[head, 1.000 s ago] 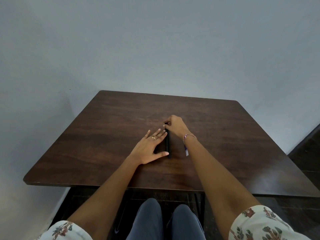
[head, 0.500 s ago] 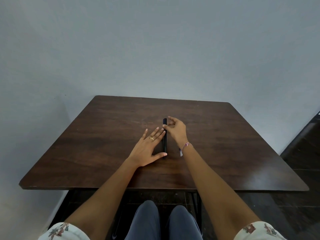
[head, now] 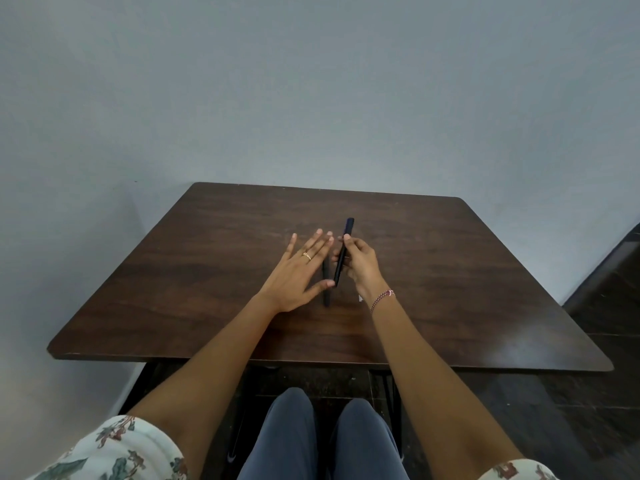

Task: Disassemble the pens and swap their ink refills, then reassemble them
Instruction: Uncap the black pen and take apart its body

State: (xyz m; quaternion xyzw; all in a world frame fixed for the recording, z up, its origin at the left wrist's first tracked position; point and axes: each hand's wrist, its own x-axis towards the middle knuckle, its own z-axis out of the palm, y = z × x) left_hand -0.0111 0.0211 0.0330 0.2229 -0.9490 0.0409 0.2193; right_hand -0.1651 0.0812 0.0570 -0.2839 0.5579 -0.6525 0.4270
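Observation:
Two dark pens are at the middle of the brown table [head: 214,258]. My right hand [head: 360,263] pinches one dark pen [head: 343,251] near its middle and holds it tilted above the tabletop, its far end pointing away from me. The second dark pen [head: 326,289] lies flat on the wood, partly hidden under my left hand [head: 298,271]. That hand is spread with straight fingers, its thumb tip by the near end of the held pen.
A plain grey wall stands right behind the table's far edge. My knees are under the near edge. Dark floor shows to the right of the table.
My right hand has picked one pen up off the table and tilted it. My left hand has stayed flat beside the other pen. The camera has tipped down a little.

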